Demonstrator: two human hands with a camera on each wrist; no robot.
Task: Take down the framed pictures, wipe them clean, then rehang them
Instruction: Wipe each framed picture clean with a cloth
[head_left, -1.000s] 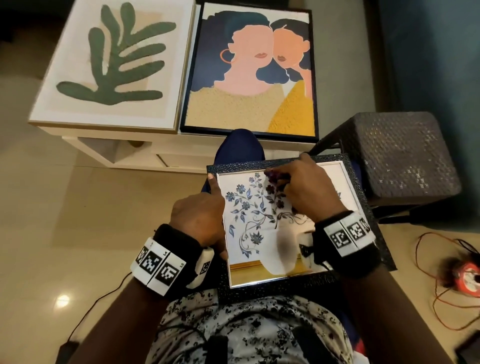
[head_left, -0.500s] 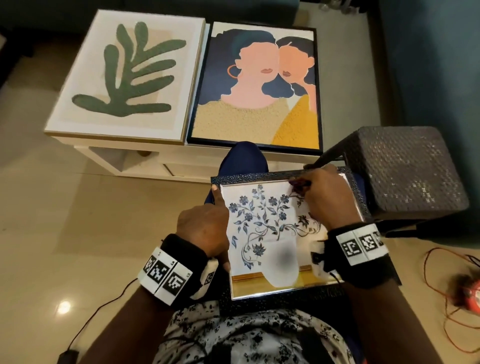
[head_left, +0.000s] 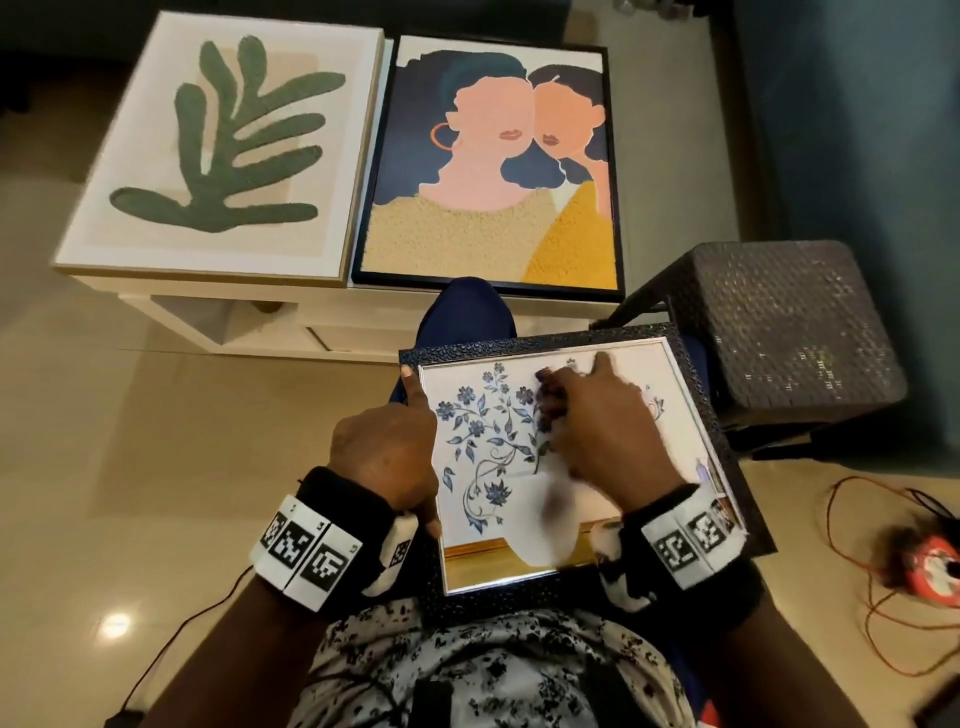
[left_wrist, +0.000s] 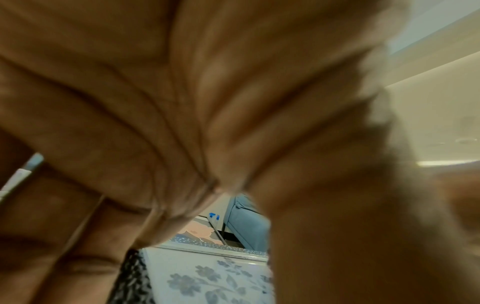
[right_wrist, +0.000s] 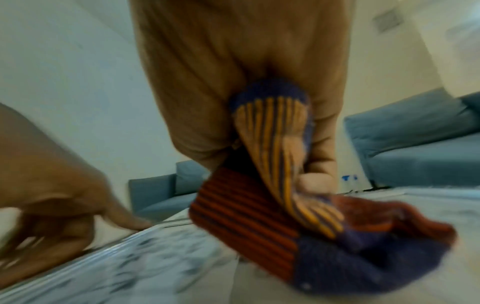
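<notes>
**Both hands on the floral picture in your lap**

Your left hand (head_left: 387, 457) grips the left edge of the floral picture (head_left: 488, 441), thumb lying along its dark textured frame. Your right hand (head_left: 602, 431) clutches a striped cloth (right_wrist: 298, 216) and presses it onto the glass near the top, blurred. The picture lies flat across your lap. On the white table (head_left: 291, 317) ahead, the leaf print (head_left: 223, 150) and the two-faces print (head_left: 493, 166) lie side by side. A dark stool (head_left: 789, 327) stands at your right.
</notes>
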